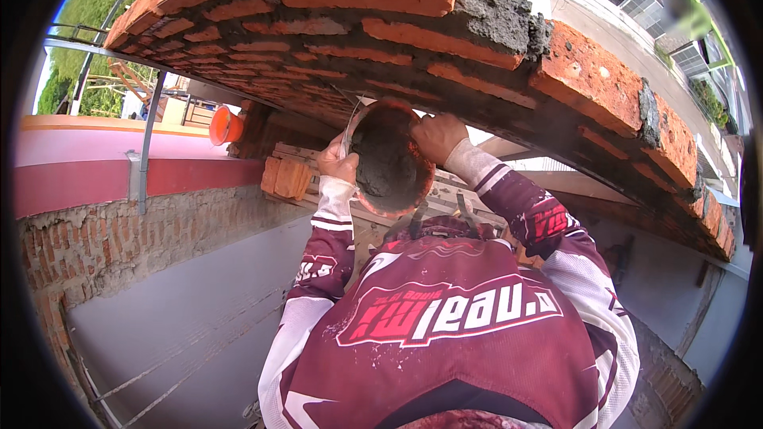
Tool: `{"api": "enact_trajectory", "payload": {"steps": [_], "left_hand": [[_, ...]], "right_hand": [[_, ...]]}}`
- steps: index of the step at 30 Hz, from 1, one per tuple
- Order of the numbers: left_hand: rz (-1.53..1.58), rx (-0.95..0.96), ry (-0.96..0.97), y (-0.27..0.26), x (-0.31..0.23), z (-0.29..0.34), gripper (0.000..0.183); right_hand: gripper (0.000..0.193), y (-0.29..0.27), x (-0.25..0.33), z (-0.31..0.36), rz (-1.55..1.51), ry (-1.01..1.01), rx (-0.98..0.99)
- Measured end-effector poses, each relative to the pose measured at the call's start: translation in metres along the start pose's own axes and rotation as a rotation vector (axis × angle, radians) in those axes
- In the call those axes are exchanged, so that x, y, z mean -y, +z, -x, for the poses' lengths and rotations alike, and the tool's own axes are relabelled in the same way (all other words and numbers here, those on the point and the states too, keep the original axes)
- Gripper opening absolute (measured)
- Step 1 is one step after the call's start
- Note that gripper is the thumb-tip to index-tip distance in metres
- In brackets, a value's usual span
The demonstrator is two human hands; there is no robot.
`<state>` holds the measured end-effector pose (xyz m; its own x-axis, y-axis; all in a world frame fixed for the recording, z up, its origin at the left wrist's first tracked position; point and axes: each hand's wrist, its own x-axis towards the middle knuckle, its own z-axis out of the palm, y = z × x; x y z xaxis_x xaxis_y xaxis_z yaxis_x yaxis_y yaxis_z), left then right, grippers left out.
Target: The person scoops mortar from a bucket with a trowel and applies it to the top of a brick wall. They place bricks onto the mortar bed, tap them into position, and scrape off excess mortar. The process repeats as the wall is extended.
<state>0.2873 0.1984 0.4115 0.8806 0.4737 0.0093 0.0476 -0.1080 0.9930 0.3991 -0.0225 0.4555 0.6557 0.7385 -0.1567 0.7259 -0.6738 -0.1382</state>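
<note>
A round orange bucket smeared with mortar is in front of my chest, its mouth tilted toward me. Wet grey mortar lies inside it. My left hand is closed on the bucket's left rim, beside a thin pale edge I cannot identify. On the right rim, my right hand is closed too, its fingertips partly hidden. Just beyond the bucket rises a brick wall with grey joints. Fresh mortar sits on its top between the uppermost bricks.
Stacked bricks stand on wooden planks left of the bucket. Another orange bucket is farther left, near a metal pole. A thin string runs above the wall's top left. Beyond the wall lies a street.
</note>
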Motion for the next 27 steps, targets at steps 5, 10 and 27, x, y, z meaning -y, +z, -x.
{"api": "enact_trajectory", "payload": {"steps": [5,10,27], "left_hand": [[0.045,-0.102,-0.158,-0.012,0.004,-0.036,0.045],[0.015,-0.001,-0.019,-0.016,0.016,-0.031,0.035],[-0.180,0.119,0.326,0.001,-0.015,-0.009,0.033]], "right_hand": [[0.020,-0.001,0.047,-0.002,0.064,-0.506,-0.007],[0.023,0.025,0.011,0.001,-0.012,-0.030,0.008],[0.026,0.029,0.017,0.008,-0.115,0.034,0.249]]}}
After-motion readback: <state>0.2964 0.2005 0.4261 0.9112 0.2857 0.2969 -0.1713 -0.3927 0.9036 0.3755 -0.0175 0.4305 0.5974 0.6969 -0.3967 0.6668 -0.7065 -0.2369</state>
